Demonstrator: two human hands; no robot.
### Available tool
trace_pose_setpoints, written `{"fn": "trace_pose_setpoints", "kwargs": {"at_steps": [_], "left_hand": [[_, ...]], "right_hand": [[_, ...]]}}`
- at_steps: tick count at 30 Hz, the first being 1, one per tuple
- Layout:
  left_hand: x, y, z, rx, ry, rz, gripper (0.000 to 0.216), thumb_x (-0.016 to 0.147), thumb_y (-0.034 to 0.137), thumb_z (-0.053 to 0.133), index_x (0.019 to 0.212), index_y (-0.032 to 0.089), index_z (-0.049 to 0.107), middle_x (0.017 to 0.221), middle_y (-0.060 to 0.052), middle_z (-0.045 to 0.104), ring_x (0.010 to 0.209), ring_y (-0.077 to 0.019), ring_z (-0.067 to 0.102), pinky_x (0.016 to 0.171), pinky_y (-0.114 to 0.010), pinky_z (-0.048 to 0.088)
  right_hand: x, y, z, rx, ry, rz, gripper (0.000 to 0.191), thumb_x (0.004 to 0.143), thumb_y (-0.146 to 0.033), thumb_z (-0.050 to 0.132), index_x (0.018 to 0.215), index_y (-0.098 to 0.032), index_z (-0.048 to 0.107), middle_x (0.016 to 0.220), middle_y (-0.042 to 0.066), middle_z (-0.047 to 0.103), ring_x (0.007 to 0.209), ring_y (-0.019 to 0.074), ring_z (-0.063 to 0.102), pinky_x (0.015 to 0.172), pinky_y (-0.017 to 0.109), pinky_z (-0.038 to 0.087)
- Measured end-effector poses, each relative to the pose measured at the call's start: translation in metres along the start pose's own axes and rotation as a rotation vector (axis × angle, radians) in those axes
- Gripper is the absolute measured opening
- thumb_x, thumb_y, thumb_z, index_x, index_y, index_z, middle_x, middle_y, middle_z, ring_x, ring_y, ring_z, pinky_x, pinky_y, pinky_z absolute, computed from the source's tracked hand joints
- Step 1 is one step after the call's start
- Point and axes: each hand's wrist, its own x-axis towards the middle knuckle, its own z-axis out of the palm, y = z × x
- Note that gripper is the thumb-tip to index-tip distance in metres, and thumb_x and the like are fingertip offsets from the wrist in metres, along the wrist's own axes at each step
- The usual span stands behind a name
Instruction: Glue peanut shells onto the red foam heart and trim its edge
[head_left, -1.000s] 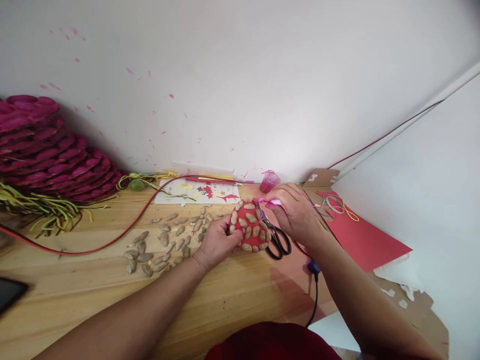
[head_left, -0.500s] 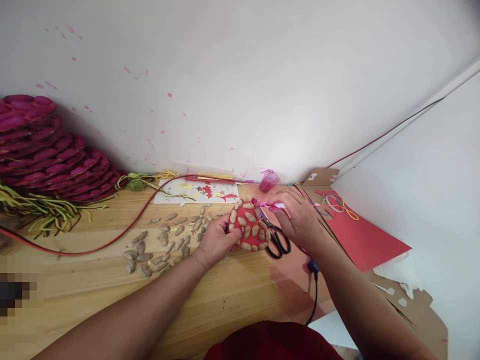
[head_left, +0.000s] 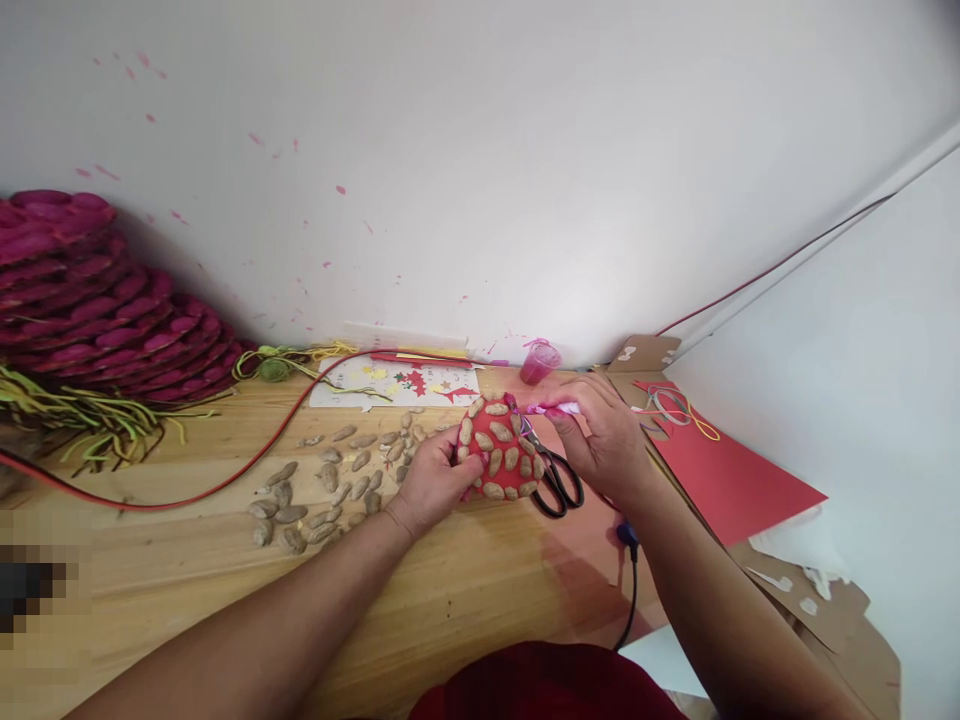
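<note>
My left hand (head_left: 433,484) grips the left edge of a red rounded piece (head_left: 499,447) covered with glued peanut shells, tilted up on the wooden table (head_left: 465,590). My right hand (head_left: 606,436) is closed on a pink-and-white stick-like tool (head_left: 551,409) whose tip touches the piece's top right edge. Black scissors (head_left: 559,480) lie just right of the piece, under my right hand. Loose peanut shells (head_left: 330,485) are scattered to the left of my left hand.
A small pink cup (head_left: 538,362) stands by the wall. A sticker sheet (head_left: 397,383) lies behind the shells. Magenta petal stacks (head_left: 90,300) with green-yellow strands fill the far left. A red cable (head_left: 225,480) crosses the table. Red paper (head_left: 724,475) and cardboard lie right.
My right hand has slid a little to the right with the pink tool. The red piece and my left hand stay almost in place.
</note>
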Motion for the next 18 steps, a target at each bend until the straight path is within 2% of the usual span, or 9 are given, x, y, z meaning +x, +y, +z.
{"fn": "trace_pose_setpoints", "kwargs": {"at_steps": [6, 13, 18], "left_hand": [[-0.0002, -0.0016, -0.0007, 0.016, 0.003, -0.005, 0.022, 0.071, 0.038, 0.068, 0.077, 0.018, 0.059, 0.051, 0.008, 0.049, 0.037, -0.0059, 0.037, 0.037, -0.019, 0.032], [0.0006, -0.0031, 0.0002, 0.005, 0.011, -0.008, 0.023, 0.071, 0.038, 0.068, 0.077, 0.018, 0.059, 0.052, 0.008, 0.049, 0.037, -0.0058, 0.037, 0.037, -0.019, 0.033], [0.0006, -0.0035, -0.0003, 0.015, 0.008, -0.002, 0.022, 0.071, 0.037, 0.068, 0.077, 0.018, 0.06, 0.051, 0.008, 0.05, 0.037, -0.006, 0.038, 0.037, -0.018, 0.033]], "right_hand": [[0.0009, -0.002, 0.0004, 0.006, 0.007, 0.038, 0.009, 0.102, -0.024, 0.054, 0.102, -0.024, 0.063, 0.096, 0.006, 0.072, 0.094, 0.0239, 0.065, 0.084, 0.038, 0.048], [-0.0012, -0.0033, 0.0018, -0.024, -0.008, 0.028, 0.009, 0.101, -0.023, 0.054, 0.098, -0.023, 0.062, 0.091, 0.006, 0.071, 0.088, 0.0232, 0.064, 0.081, 0.037, 0.048], [-0.0004, -0.0023, 0.0021, -0.031, 0.018, 0.02, 0.01, 0.102, -0.025, 0.053, 0.1, -0.024, 0.063, 0.095, 0.006, 0.072, 0.094, 0.0249, 0.065, 0.086, 0.039, 0.048]]}}
